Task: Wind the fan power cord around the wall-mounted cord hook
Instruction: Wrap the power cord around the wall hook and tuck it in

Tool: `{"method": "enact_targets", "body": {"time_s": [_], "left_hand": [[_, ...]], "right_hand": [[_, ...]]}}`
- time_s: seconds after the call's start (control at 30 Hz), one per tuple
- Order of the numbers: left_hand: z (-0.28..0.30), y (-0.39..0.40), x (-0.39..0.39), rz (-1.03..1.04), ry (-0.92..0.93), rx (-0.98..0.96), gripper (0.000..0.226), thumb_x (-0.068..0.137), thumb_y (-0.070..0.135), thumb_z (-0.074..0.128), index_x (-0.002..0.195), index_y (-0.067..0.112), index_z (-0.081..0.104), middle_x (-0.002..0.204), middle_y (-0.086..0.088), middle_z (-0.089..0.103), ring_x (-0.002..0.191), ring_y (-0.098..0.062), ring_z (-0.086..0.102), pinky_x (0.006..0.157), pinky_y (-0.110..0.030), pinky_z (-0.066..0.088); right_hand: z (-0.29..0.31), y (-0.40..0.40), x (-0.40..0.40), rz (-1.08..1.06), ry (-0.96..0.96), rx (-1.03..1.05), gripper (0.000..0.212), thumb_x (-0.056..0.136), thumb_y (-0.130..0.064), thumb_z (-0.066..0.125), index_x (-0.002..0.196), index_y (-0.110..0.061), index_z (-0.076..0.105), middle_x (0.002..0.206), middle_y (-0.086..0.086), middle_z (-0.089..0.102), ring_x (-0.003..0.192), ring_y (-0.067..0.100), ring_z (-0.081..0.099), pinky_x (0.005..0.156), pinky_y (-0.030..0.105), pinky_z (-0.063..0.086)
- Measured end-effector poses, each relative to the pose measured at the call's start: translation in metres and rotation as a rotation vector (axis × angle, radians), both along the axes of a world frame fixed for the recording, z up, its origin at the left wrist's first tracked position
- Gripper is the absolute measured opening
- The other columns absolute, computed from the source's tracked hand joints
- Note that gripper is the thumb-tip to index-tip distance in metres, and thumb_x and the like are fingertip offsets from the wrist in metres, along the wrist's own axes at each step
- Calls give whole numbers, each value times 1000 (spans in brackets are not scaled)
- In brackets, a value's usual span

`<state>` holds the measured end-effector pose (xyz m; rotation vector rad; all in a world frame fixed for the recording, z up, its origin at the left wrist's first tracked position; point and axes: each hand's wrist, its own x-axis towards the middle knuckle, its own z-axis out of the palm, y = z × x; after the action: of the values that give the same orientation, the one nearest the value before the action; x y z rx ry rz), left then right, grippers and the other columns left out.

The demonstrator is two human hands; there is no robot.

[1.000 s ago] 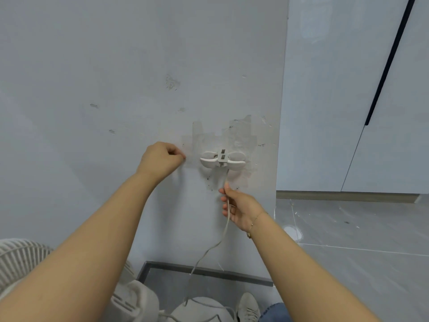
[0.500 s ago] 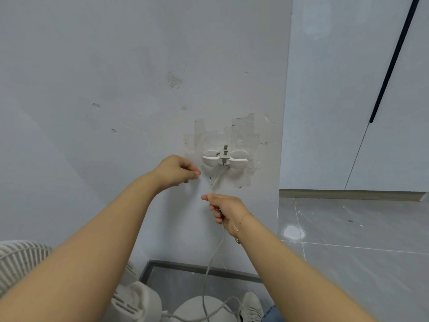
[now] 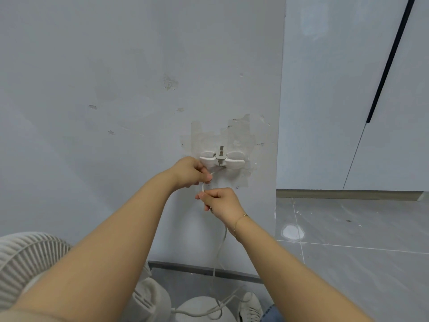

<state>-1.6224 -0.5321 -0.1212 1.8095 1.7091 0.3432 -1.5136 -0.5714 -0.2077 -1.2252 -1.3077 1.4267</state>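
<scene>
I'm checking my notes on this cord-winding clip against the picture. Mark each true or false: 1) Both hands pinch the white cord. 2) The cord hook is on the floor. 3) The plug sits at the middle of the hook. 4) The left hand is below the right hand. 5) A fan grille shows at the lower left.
1) True: the left hand and the right hand both pinch the white cord.
2) False: the cord hook is fixed to the wall.
3) True: the plug sits between the hook's two wings.
4) False: the left hand is higher, beside the hook's left wing.
5) True: the fan grille shows there.
</scene>
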Motion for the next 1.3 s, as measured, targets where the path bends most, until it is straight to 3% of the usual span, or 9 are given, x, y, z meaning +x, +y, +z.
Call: {"method": "enact_targets", "body": {"time_s": [0.17, 0.3, 0.4, 0.6, 0.77, 0.9, 1.07, 1.2, 1.3], "left_hand": [[-3, 2, 0, 29, -60, -40, 19, 94, 16, 54, 75, 16, 56, 72, 5, 62, 59, -11, 46, 55, -21, 37], [-1, 5, -2, 76, -110, -50, 19, 93, 14, 56, 74, 13, 60, 70, 4, 57, 62, -11, 42, 56, -20, 40], [3, 5, -5, 126, -217, -120, 12, 92, 14, 57, 83, 10, 63, 70, 4, 51, 60, -11, 38, 58, -19, 41], [3, 13, -7, 443, -561, -246, 12, 92, 7, 53, 88, 14, 61, 53, 4, 53, 45, -5, 31, 37, -13, 38], [10, 11, -6, 554, -874, -426, 17, 96, 22, 51, 84, 16, 60, 51, 5, 54, 40, -3, 31, 43, -10, 36], [13, 8, -5, 550, -889, -415, 11, 87, 25, 65, 91, 15, 66, 63, 4, 52, 51, -4, 31, 42, -11, 36], [13, 8, 1, 553, -891, -370, 35, 89, 7, 58, 59, 9, 76, 70, 0, 52, 58, -5, 30, 38, -11, 38], [15, 10, 2, 600, -899, -337, 7, 88, -2, 56, 86, 3, 62, 77, -3, 50, 59, -6, 35, 40, -11, 45], [16, 11, 1, 579, -849, -289, 10, 88, -6, 56, 89, 2, 62, 82, -4, 52, 63, -7, 44, 45, -13, 52]], "right_hand": [[9, 2, 18, 92, -66, -56, 22, 89, -18, 57, 87, -1, 70, 57, 2, 49, 42, 12, 37, 41, 20, 32], [20, 2, 41, 110, -195, -121, 32, 88, -28, 60, 63, -8, 60, 51, 3, 40, 36, 15, 36, 41, 22, 38], [32, 1, 53, 115, -178, -124, 30, 87, -23, 57, 61, -8, 57, 50, 1, 35, 37, 15, 32, 42, 23, 39], [45, -7, 49, 14, -104, 124, 22, 86, -15, 54, 68, -13, 66, 49, -6, 38, 44, 11, 34, 45, 22, 34], [47, -3, 43, -111, -82, 312, 25, 89, -20, 55, 69, -18, 69, 37, -14, 37, 40, 3, 34, 52, 26, 32], [48, -1, 38, -138, -105, 405, 24, 91, -20, 55, 71, -17, 68, 42, -16, 44, 44, 2, 37, 52, 21, 29], [45, -2, 32, -141, -142, 442, 23, 90, -23, 56, 80, -9, 71, 50, -10, 38, 45, 3, 36, 52, 22, 29], [44, -1, 31, -157, -155, 451, 22, 90, -24, 57, 78, -11, 70, 43, -16, 45, 46, 1, 41, 54, 22, 31], [44, -3, 30, -230, -176, 508, 19, 90, -24, 58, 79, -19, 73, 45, -25, 48, 50, -1, 46, 53, 17, 30]]}}
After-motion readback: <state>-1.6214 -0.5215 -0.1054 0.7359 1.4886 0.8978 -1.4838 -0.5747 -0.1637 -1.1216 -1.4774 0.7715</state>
